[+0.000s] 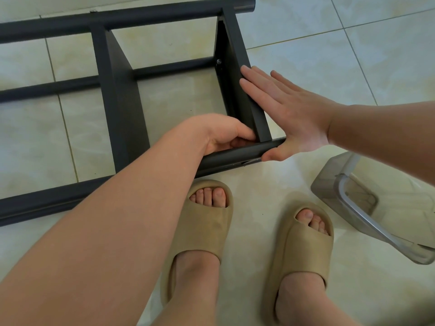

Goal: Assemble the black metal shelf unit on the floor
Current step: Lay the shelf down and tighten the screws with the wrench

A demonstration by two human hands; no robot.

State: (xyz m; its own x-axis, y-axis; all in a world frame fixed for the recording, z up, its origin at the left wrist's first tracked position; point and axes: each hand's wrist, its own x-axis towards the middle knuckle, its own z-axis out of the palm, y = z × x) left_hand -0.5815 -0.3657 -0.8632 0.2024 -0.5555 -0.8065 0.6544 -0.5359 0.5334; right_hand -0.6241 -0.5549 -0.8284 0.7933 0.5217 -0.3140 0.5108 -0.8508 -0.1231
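Head view, looking down at a pale tiled floor (329, 55), where the black metal shelf unit (117, 22) lies on its side across the upper left and centre of the frame. Its long round tubes run left to right, and flat shelf panels stand on edge between them.

The left hand (223, 135) reaches in from the lower left. Its fingers are curled around the near tube (235, 156), just left of where the right-hand panel (237, 67) meets that tube, and the fingertips are tucked out of sight on the tube's far side.

The right hand (289, 114) comes in from the right edge. It is spread flat, with straight fingers lying along the outer face of that same panel and pointing toward the upper left. Its thumb (270, 156) sits low against the end of the near tube. It grasps nothing.

Two feet in tan slippers (207, 222) stand on the floor at the bottom centre, just below the near tube. A clear plastic container (329, 184) lies tilted at the lower right, apart from the shelf unit.
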